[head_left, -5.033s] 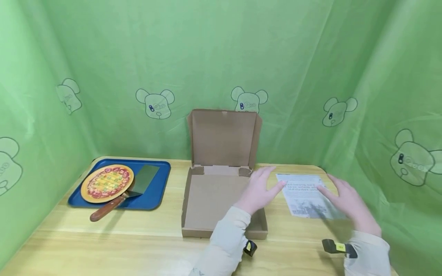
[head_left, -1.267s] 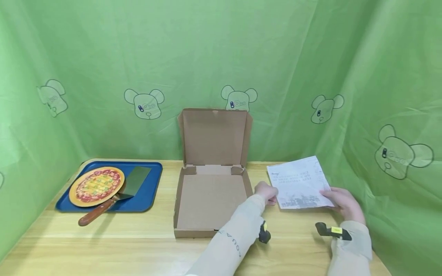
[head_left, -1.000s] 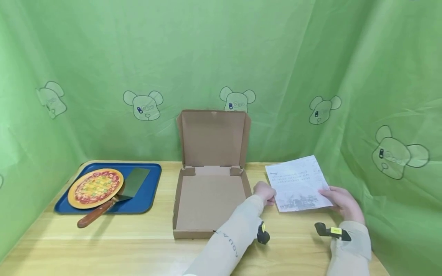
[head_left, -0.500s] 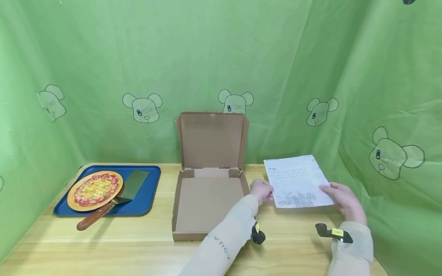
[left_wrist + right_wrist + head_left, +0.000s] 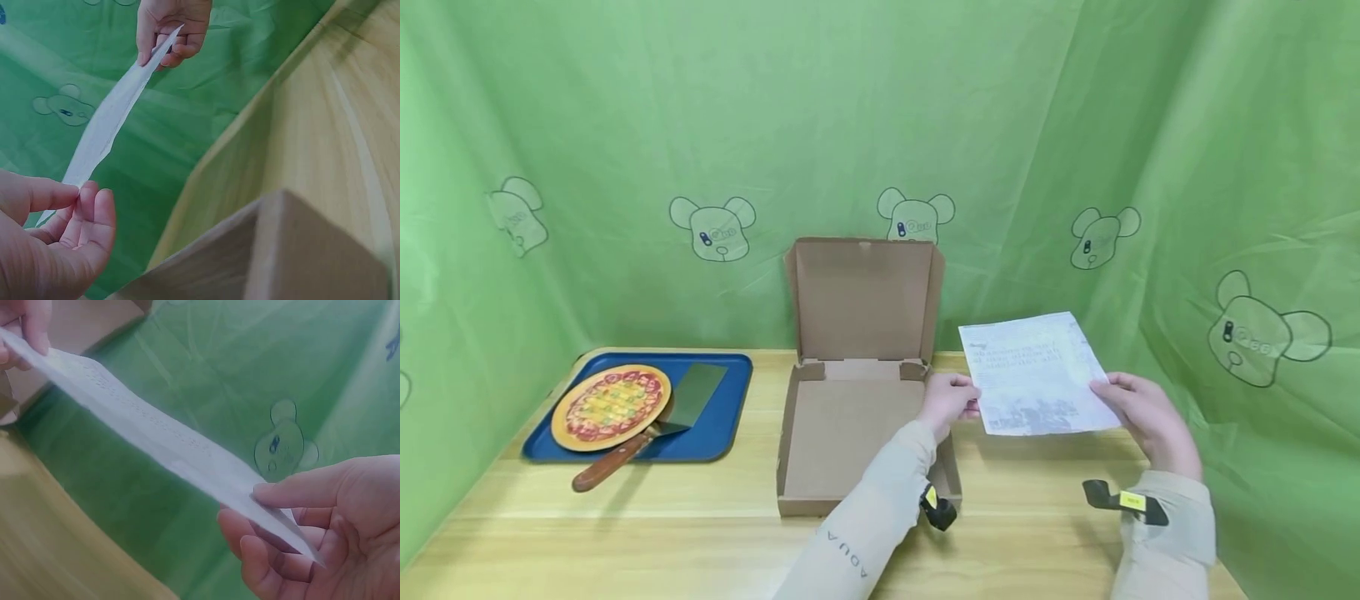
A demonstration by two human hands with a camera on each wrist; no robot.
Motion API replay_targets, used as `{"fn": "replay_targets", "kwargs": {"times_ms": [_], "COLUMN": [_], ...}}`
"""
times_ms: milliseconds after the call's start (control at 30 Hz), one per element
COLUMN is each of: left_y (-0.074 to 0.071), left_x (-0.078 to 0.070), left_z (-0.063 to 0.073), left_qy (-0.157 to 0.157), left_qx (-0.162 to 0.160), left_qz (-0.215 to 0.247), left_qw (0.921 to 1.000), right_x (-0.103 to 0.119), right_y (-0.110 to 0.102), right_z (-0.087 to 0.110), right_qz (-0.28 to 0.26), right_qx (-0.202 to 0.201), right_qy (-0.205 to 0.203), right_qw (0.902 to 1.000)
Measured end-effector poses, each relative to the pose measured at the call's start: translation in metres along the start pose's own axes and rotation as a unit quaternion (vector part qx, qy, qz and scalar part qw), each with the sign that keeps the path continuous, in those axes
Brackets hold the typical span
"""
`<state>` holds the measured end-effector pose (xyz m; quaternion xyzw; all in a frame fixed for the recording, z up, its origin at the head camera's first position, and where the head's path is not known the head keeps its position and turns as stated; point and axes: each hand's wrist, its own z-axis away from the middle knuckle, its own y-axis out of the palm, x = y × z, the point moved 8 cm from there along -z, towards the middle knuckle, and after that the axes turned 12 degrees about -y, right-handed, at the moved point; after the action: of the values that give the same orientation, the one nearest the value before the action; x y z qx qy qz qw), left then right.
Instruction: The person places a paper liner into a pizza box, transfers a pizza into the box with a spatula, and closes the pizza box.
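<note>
A printed sheet of paper (image 5: pixel 1033 375) hangs above the table's right half, stretched between two hands. My left hand (image 5: pixel 949 400) pinches its left edge between thumb and fingers, over the right side of the cardboard pizza box (image 5: pixel 842 433). On the opposite edge, my right hand (image 5: pixel 1150 417) grips the sheet with its thumb on top. In the left wrist view the paper (image 5: pixel 106 128) is seen nearly edge-on, slightly bowed. The right wrist view shows fingers (image 5: pixel 256 562) curled beneath the sheet. The box stands with its lid (image 5: pixel 865 300) raised.
On the left, a blue tray (image 5: pixel 730 433) bears a pizza (image 5: pixel 612 407) and a pizza server (image 5: pixel 696 396); its wooden handle (image 5: pixel 613 462) juts over the tray's front rim. Green curtains (image 5: pixel 820 125) enclose the wooden table (image 5: pixel 700 542) at the back and sides.
Five seconds ago the paper lay flat on the table with both hands open above it. Both hands then took hold and lifted it; lately it has risen and shifted left toward the box.
</note>
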<state>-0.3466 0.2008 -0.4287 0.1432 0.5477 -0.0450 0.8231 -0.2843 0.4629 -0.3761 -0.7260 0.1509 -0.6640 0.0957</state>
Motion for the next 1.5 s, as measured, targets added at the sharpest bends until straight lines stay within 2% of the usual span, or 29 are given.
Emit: {"fn": "replay_targets", "kwargs": {"times_ms": [167, 367, 600, 867, 1000, 1167, 1500], "left_y": [-0.019, -0.040, -0.064, -0.095, -0.111, -0.132, -0.170], "left_x": [-0.010, -0.026, -0.040, -0.052, -0.061, -0.067, -0.073], "left_z": [0.011, 0.027, 0.043, 0.059, 0.067, 0.075, 0.084], "left_qy": [0.019, 0.036, 0.063, 0.071, 0.080, 0.087, 0.090], "left_qx": [0.000, 0.014, 0.023, 0.017, 0.008, -0.008, -0.018], "left_qz": [0.000, 0.000, 0.012, -0.013, -0.034, -0.062, -0.097], "left_qw": [0.9998, 0.9992, 0.9977, 0.9973, 0.9962, 0.9942, 0.9910], "right_x": [0.020, 0.036, 0.054, 0.072, 0.079, 0.084, 0.092], "right_y": [0.012, 0.031, 0.059, 0.090, 0.104, 0.118, 0.153], "right_z": [-0.002, -0.007, -0.009, -0.011, -0.011, -0.009, -0.013], "right_qz": [0.074, 0.107, 0.060, 0.045, 0.058, 0.064, 0.044], "right_qx": [0.005, 0.030, 0.055, 0.081, 0.086, 0.081, 0.109], "right_qy": [-0.027, -0.042, -0.064, -0.094, -0.112, -0.108, -0.105], "right_qw": [0.9969, 0.9929, 0.9946, 0.9913, 0.9883, 0.9888, 0.9876]}}
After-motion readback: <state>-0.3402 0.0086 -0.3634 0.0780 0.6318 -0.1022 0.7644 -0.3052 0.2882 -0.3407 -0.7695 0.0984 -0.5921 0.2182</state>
